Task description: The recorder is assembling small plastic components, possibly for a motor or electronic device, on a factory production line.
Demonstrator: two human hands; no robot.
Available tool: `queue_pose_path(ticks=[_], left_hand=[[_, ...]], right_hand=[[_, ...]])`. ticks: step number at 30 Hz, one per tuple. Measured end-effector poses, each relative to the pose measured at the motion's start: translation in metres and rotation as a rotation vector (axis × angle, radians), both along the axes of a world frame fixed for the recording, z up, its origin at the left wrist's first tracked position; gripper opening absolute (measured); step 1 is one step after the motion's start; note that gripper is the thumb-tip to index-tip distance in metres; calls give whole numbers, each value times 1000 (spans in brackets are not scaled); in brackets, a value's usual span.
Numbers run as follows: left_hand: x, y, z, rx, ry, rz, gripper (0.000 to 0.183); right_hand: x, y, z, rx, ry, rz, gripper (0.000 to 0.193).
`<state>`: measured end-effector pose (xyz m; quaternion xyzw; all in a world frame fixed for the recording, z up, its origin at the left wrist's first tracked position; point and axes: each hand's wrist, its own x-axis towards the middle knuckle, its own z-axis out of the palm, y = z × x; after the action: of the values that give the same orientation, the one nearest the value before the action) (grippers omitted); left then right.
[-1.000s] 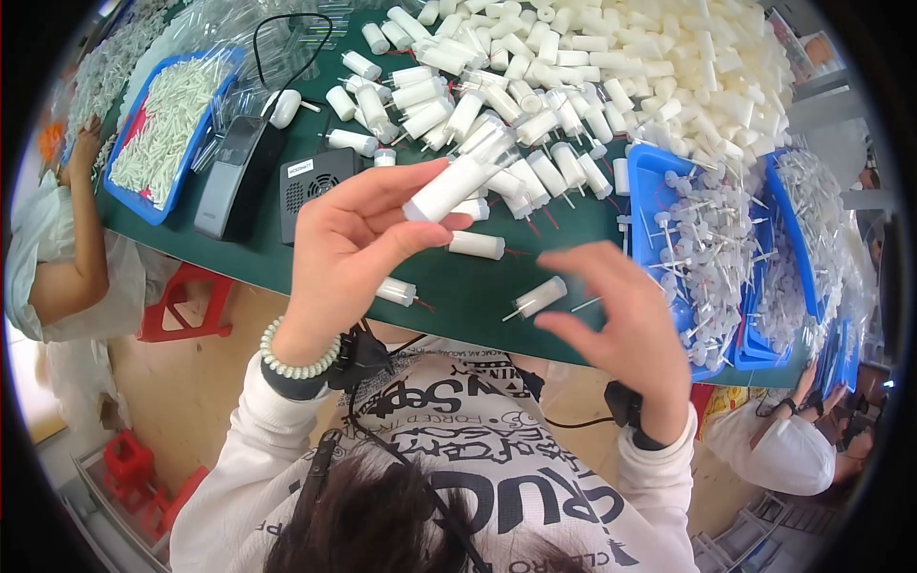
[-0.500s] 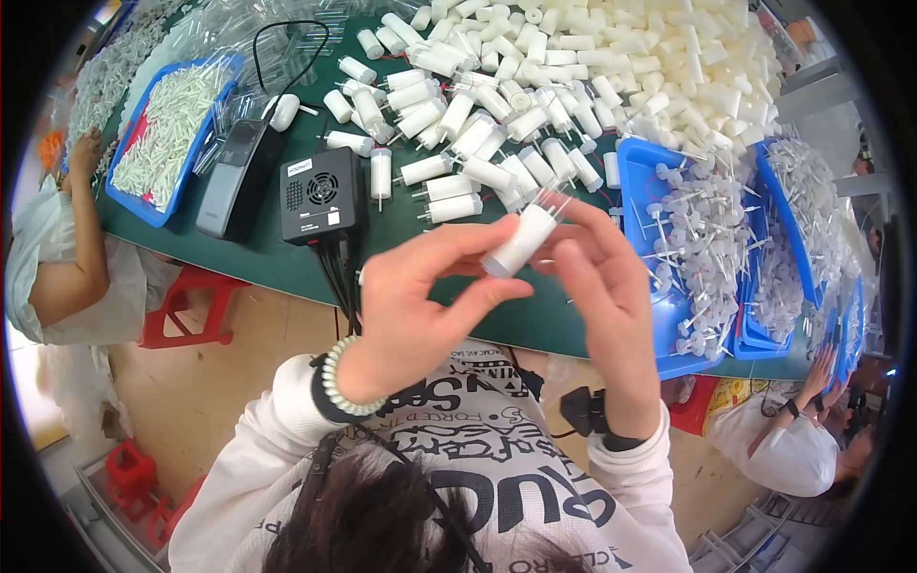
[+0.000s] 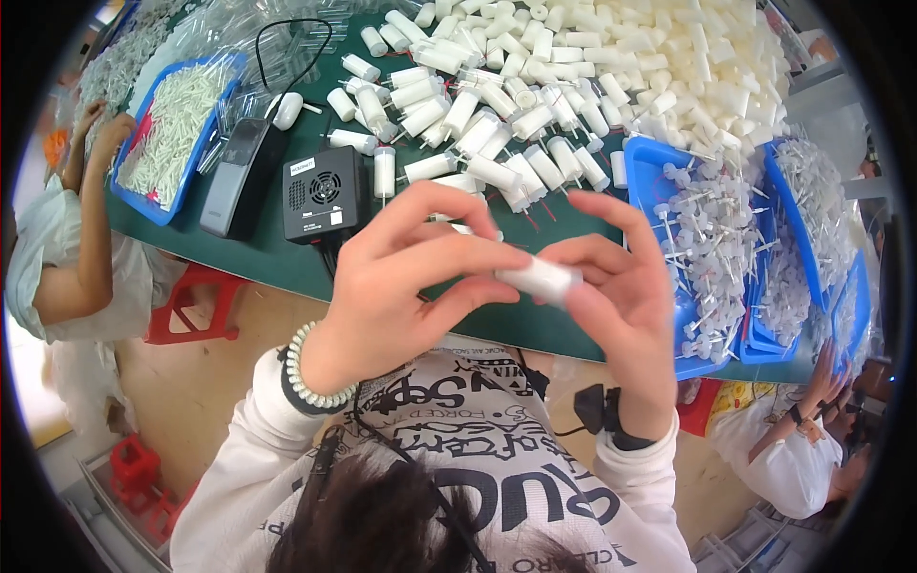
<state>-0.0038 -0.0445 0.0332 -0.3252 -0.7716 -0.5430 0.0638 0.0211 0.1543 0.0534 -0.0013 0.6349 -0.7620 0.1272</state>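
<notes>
Between my two hands, above the near edge of the green table, is a small white cylinder (image 3: 542, 278) in a clear sleeve, slightly smeared by motion and lying nearly level. My left hand (image 3: 411, 263) pinches its left end between thumb and fingers. On the other end, my right hand (image 3: 616, 277) closes its thumb and fingers, with the upper finger raised and curled. Beyond my hands lie several like cylinders (image 3: 492, 172), many with thin pins or red wires at one end.
A black box with a fan (image 3: 321, 196) and a grey device (image 3: 236, 177) stand left of my hands. Farther left is a blue tray of thin white pieces (image 3: 168, 134). Blue trays with translucent pinned parts (image 3: 707, 258) stand at right. A foam cylinder heap (image 3: 659, 67) fills the back. People sit at both sides.
The cylinder has turned from steeply tilted to nearly level and come down slightly. My right hand now grips its right end, and my left hand has shifted over the table.
</notes>
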Motion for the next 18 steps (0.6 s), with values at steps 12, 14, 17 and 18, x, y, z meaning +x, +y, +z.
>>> queue_pose_path(ticks=[12,14,17,18], left_hand=[[21,11,7,70,-13,93,33],[21,13,7,60,48,118,31],[20,14,-1,117,42,135,30],[20,13,-4,187,-28,122,30]], right_hand=[[15,2,-3,247,413,-111,26],[15,1,-2,232,289,-136,26],[14,4,-13,248,485,-96,26],[14,4,-12,246,485,-95,26]])
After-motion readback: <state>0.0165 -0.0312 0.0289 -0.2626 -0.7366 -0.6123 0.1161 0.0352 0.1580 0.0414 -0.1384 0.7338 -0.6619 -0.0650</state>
